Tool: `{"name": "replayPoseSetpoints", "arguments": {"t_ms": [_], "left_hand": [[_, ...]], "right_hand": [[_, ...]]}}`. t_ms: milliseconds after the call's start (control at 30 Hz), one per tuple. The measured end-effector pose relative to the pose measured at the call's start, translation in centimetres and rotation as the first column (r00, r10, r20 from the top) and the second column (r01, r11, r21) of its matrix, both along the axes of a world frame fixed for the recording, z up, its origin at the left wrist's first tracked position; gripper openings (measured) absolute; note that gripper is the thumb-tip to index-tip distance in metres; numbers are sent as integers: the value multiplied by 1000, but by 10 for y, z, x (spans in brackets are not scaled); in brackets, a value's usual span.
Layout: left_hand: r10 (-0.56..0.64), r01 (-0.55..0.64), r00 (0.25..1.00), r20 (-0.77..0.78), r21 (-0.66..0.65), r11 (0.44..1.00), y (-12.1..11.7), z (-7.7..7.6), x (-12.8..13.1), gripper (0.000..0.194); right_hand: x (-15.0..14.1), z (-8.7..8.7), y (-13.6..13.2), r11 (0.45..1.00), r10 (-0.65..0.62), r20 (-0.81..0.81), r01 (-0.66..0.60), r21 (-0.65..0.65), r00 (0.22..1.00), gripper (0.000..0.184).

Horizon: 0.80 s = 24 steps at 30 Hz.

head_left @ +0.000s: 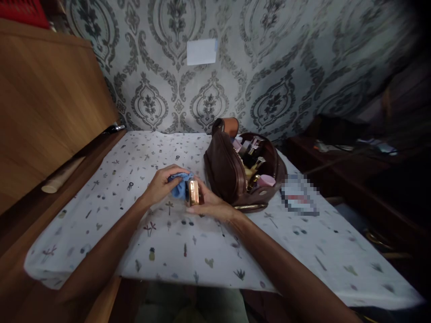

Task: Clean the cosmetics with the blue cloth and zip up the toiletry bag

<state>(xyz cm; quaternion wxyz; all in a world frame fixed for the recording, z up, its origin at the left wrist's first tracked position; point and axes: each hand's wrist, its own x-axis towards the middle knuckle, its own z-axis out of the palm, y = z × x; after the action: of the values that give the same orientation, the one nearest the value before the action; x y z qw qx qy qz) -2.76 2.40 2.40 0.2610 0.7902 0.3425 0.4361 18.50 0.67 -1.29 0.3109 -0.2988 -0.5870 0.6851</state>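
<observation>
My left hand (165,181) is closed on a crumpled blue cloth (179,186). The cloth lies against a small gold-coloured, shiny box-shaped item (194,193), which my right hand (212,204) grips from the right side. What kind of item it is I cannot make out; its far side is hidden by the cloth and fingers. Just right of my hands, a brown leather toiletry bag (224,166) stands unzipped. Inside it are several cosmetic bottles (256,146) and a pink round-topped container (266,180).
A white patterned cloth (188,246) covers the table. To the right of the bag lies a pixelated, blurred item (299,195). A wooden cabinet (47,103) borders the left side, and a patterned wall (151,80) stands behind. Dark furniture (336,170) is at the right.
</observation>
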Motion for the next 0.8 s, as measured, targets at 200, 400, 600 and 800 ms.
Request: {"name": "replayPoseSetpoints", "arguments": {"t_ms": [200, 400, 600, 800], "left_hand": [[-63, 63, 997, 38, -2, 998, -5, 6, 2, 26], [-21, 21, 1000, -5, 85, 996, -4, 5, 3, 24], [45, -30, 994, -101, 145, 989, -3, 5, 0, 28], [69, -16, 977, -200, 259, 966, -4, 4, 0, 32]], "right_hand": [[0, 4, -1, 998, 21, 49, -19, -52, 999, 102], [0, 4, -1, 988, 79, -39, -83, -127, 996, 123], [-1, 2, 2, 987, 55, -32, -59, -148, 998, 110], [-3, 1, 1, 992, -28, 34, 32, -125, 999, 96]]}}
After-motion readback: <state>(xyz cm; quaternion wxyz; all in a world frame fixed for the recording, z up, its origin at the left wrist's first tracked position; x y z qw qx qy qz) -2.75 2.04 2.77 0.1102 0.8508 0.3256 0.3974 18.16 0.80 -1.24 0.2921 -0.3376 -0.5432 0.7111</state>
